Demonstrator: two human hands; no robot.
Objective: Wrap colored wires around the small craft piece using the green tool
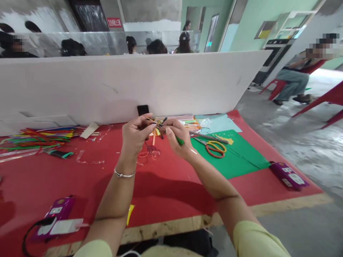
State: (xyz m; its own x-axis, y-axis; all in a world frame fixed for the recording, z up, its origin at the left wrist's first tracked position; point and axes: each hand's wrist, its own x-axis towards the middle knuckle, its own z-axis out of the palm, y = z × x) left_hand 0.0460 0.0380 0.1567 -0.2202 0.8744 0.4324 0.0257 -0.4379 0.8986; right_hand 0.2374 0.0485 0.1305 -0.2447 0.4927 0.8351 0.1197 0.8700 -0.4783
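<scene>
You are pinching a thin bundle of coloured fuzzy craft wires (157, 125) between your left hand (136, 135) and right hand (177, 137), both clenched on it above the red felt-covered surface (160, 185). You seem mid-twist; next comes steady, tight turning.

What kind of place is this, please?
Probably a shared craft workroom. A red-covered table holds coloured pipe cleaners and scissors, a white divider board separates workers, and another person sits on a red plastic chair.
</scene>
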